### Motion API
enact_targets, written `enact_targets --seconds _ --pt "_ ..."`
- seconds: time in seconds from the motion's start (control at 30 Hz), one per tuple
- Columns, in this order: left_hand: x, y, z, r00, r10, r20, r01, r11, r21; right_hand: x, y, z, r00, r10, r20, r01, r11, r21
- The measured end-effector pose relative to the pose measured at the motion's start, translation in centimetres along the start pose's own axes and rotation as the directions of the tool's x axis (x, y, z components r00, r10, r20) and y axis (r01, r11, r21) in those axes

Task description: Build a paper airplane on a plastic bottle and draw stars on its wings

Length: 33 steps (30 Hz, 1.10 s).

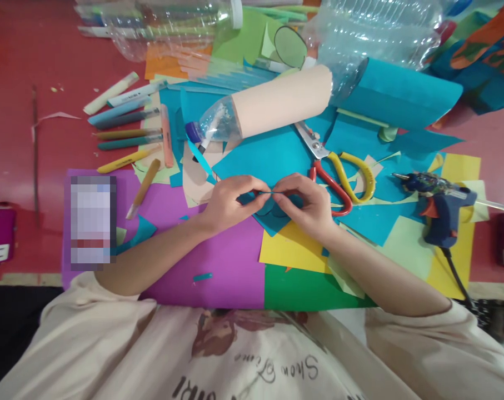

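Nearest the body, a small flat teal paper strip (pixel 202 276) lies on a large purple paper sheet (pixel 224 253), both on the near left of the metal scissors with one red and one yellow handle (pixel 317 149). Just nearer than the scissors and to their left, the bare left hand (pixel 229 205) and bare right hand (pixel 305 204) meet, thumb and fingertips of each pinched on a thin dark-blue sliver (pixel 272 193), probably paper; the fingers hide most of it. A piece so slight seems to want a light, even pinch, both grips close together and level, so that it neither creases nor tears. To the scissors' right rests a dark-blue glue gun (pixel 445 214), best kept clear of the forearm. Beyond the scissors and leftward lies a clear plastic bottle wrapped in peach paper (pixel 283 103).
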<state>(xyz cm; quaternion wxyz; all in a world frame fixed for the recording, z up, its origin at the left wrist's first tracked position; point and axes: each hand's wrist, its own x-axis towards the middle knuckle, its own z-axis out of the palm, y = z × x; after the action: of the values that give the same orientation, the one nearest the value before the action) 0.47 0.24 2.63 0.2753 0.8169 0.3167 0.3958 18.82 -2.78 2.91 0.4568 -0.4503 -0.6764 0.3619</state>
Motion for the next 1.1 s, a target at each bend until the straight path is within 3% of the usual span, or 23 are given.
enact_targets --seconds 0.17,0.5,0.77,1.1 --pt "-0.02 -0.18 -0.01 0.999 -0.034 0.008 0.035 0.998 -0.049 -0.04 0.32 -0.03 0.997 -0.078 -0.016 0.078 0.997 -0.022" --pt "0.06 0.22 -0.07 0.992 -0.124 -0.002 0.123 0.987 -0.104 -0.14 0.65 0.10 0.997 -0.055 -0.054 0.054 0.998 -0.020" --pt "0.16 0.17 0.02 0.982 -0.191 -0.001 0.190 0.978 -0.082 -0.15 0.61 0.00 0.996 0.063 -0.057 -0.061 0.998 0.030" --pt "0.24 0.19 -0.05 0.974 -0.225 0.006 0.224 0.967 -0.122 -0.07 0.76 -0.09 0.993 0.116 -0.033 -0.112 0.989 0.097"
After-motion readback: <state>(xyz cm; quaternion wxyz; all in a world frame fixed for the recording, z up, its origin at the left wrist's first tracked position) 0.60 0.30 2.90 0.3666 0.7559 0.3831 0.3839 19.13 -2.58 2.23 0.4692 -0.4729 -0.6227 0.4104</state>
